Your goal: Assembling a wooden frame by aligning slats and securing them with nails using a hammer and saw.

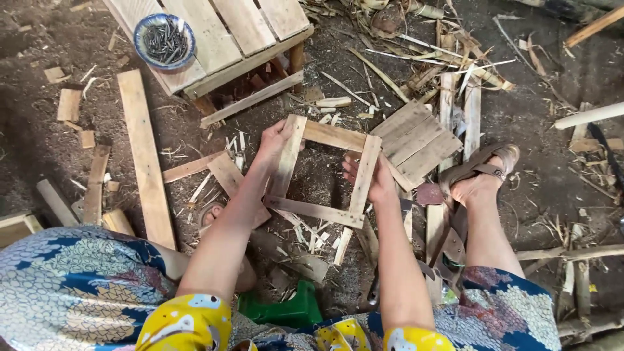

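Square wooden frame [323,171], four slats nailed at the corners, open in the middle. Held up in the air over the dirt floor [39,143], tilted slightly, roughly centre of view.

Left hand [273,142]: grip clamped on the frame's left slat near the top corner, thumb over the front face, fingers behind. Right hand [374,179]: grip clamped on the right slat at about mid-length, fingers wrapped around the slat from the inner side.

Just right of the frame, a small slatted panel [416,140] lies flat on the ground, partly behind the frame's top right corner. Right foot in a brown sandal [478,172] rests beside that panel, on loose sticks. Below the frame: wood offcuts and splinters on the floor, a green plastic object [286,309] between the knees, kind unclear.

Left of the frame: a long plank [146,159] lying on the dirt, shorter strips [192,168] near it. Upper left: a slatted wooden pallet [221,36], raised off the ground, with a blue-rimmed bowl of nails [165,40] sitting on its left edge. Upper right: pile of dry husks and strips [442,55].
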